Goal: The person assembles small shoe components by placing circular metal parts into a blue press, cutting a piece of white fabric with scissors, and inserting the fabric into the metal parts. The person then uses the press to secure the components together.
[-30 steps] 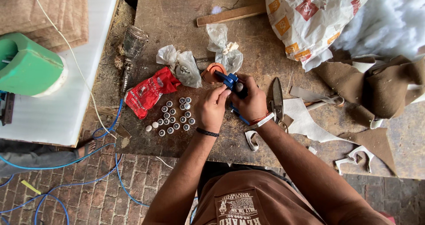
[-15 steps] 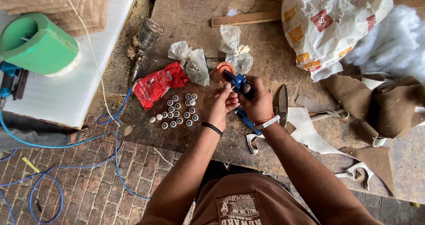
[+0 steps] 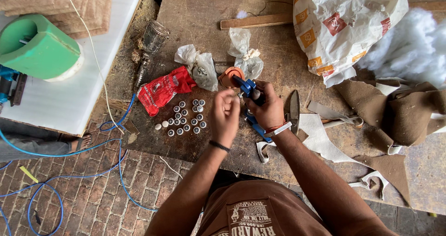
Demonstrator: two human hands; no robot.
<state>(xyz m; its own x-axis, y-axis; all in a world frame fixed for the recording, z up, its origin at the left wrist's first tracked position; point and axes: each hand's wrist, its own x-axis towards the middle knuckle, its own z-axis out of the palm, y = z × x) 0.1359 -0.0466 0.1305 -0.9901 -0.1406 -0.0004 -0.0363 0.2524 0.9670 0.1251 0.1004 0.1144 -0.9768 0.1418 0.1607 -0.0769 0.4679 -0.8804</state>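
Observation:
My right hand (image 3: 265, 109) grips a blue hand press tool (image 3: 247, 88) held over the worn wooden bench (image 3: 195, 13). My left hand (image 3: 225, 116) is right beside it, fingertips pinched at the tool's head; whether a small piece sits between them I cannot tell. An orange-brown round piece (image 3: 228, 76) lies just beyond the tool. Several small round silver and white buttons (image 3: 184, 118) are spread on the bench left of my left hand, below a red packet (image 3: 163, 88).
Two knotted clear plastic bags (image 3: 200, 68) lie behind the buttons. Scissors (image 3: 294, 109) and white and brown fabric scraps (image 3: 399, 110) lie to the right, with a printed sack (image 3: 346, 25) and white stuffing (image 3: 411, 48). A green object (image 3: 37, 48) sits on a white board; blue cable (image 3: 42, 189) runs over the brick floor.
My left hand has drawn back slightly from the tool's head and its fingers have pinched together. The right hand keeps its hold on the blue tool.

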